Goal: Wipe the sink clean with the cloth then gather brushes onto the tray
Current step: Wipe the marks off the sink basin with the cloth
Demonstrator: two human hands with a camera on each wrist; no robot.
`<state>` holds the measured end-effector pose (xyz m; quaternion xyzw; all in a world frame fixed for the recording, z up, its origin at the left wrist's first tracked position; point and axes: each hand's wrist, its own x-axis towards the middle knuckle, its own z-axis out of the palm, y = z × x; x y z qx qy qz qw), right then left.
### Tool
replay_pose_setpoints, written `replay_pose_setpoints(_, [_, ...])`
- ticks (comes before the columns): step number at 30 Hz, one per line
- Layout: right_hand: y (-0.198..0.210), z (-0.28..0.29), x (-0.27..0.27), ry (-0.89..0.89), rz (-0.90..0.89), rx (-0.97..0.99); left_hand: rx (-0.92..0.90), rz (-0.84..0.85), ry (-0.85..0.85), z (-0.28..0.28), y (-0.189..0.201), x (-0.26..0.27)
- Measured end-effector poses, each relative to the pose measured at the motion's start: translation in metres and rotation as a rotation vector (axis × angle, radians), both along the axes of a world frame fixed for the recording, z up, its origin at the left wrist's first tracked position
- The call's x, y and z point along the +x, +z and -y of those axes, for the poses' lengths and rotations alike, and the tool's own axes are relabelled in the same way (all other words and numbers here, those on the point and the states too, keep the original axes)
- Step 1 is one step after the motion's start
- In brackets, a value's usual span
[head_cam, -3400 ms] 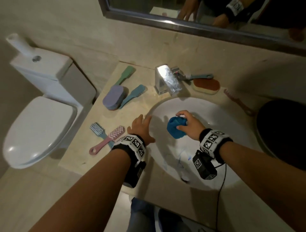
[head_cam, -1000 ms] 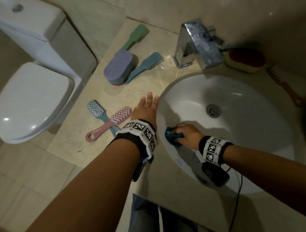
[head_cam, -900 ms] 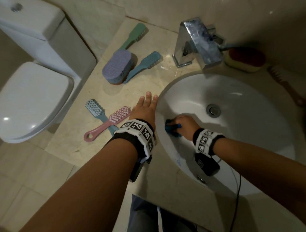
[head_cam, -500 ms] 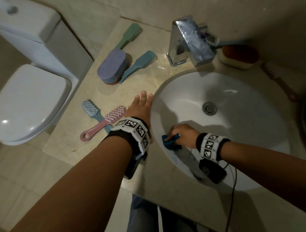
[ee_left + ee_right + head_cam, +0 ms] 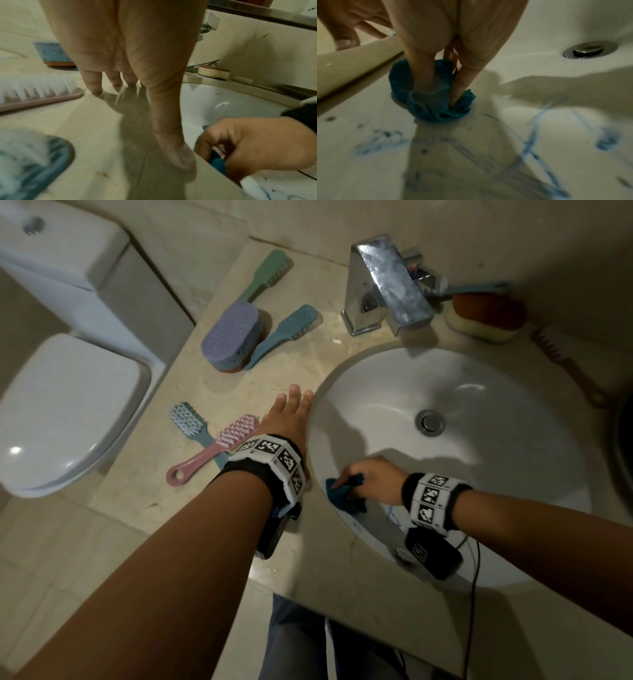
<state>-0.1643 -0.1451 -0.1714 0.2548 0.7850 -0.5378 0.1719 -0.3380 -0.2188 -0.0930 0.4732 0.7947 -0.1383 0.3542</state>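
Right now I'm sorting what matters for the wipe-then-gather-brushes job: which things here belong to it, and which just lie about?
Belongs to the job:
- right hand pressing blue cloth
- sink, blue marks remaining
- left hand flat on counter
- pink brush, blue brush, green brush, teal brush

Lying about:
- faucet
- sponge
- toilet

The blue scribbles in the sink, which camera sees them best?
The right wrist view: the blue scribbles fill it, just beside the cloth. The head view shows only faint streaks; the left wrist view catches a few specks.
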Motion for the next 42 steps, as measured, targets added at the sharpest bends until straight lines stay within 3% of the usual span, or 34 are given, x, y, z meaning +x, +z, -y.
replay_pose_setpoints(12, [0.005, 0.008, 0.02, 0.032, 0.048, -0.001, 0.043, 0.005, 0.04, 0.001, 0.004, 0.003])
replay_pose_setpoints(18, [0.011, -0.002, 0.012, 0.017, 0.064, -0.013, -0.044, -0.038, 0.015, 0.019, -0.001, 0.027])
replay_pose_setpoints(23, [0.015, 0.008, 0.036, 0.167, 0.151, -0.091, 0.0, -0.06, -0.029, 0.035, -0.008, 0.032])
replay_pose_setpoints(30, [0.004, 0.014, 0.003, -0.054, -0.006, 0.034, -0.023, -0.048, -0.009, 0.036, -0.005, 0.027])
replay_pose_setpoints(37, [0.009, 0.003, 0.049, 0.176, 0.135, -0.092, -0.016, -0.052, 0.02, 0.032, -0.007, 0.03])
replay_pose_setpoints(42, [0.002, 0.007, 0.021, 0.146, 0.012, 0.072, -0.009, -0.05, 0.033, 0.032, -0.008, 0.029])
